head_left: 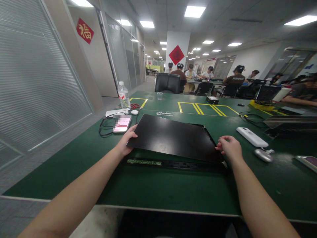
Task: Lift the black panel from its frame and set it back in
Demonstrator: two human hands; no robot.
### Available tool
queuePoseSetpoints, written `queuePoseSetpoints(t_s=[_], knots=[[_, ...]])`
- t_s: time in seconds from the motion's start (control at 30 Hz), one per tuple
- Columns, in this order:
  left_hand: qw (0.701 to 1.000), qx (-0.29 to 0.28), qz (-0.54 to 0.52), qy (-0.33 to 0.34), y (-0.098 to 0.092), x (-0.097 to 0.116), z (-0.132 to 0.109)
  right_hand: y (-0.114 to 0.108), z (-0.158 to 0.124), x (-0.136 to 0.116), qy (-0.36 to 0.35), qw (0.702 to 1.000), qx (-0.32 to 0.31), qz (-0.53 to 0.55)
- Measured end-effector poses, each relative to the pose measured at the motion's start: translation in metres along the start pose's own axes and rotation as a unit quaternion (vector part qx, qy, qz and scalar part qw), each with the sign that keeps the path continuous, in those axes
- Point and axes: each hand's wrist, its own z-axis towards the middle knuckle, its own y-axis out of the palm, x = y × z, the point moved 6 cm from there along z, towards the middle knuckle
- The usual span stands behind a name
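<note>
A flat black screen panel [170,137] is tilted over a black frame [190,164], its left side raised. Along the frame's near edge, a green circuit board strip [143,162] shows. My left hand [126,141] is closed on the panel's left edge, thumb on top and fingers underneath. At the right edge, my right hand [230,148] has its fingers curled in a pinch on the panel's rim, close to the frame's right side. The panel hides most of the frame's inside.
On the green table [74,165], a phone [122,124], cables, red scissors [135,106] and a water bottle [123,96] lie or stand left. A plastic cup [159,96] is behind. Right are a white power bank [252,137], a silver mouse-like object [263,155] and another phone [307,163]. Several people sit beyond.
</note>
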Motion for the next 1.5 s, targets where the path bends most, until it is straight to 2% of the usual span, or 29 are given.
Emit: queuePoseSetpoints(t_s=[0.4,0.67,1.03,1.5], knots=[[1.000,-0.006,0.010,-0.006,0.001,-0.002,0.001,0.000,-0.007,-0.014,-0.047,0.986,-0.001,-0.158],[1.000,-0.010,0.009,-0.011,0.001,-0.003,0.002,0.001,-0.008,-0.015,-0.052,0.987,-0.009,-0.153],[1.000,0.002,0.014,-0.006,0.002,-0.002,0.000,0.002,-0.007,-0.018,-0.073,0.972,-0.002,-0.223],[0.999,0.034,0.017,-0.023,-0.002,-0.004,-0.001,0.004,-0.013,-0.028,-0.099,0.952,-0.021,-0.288]])
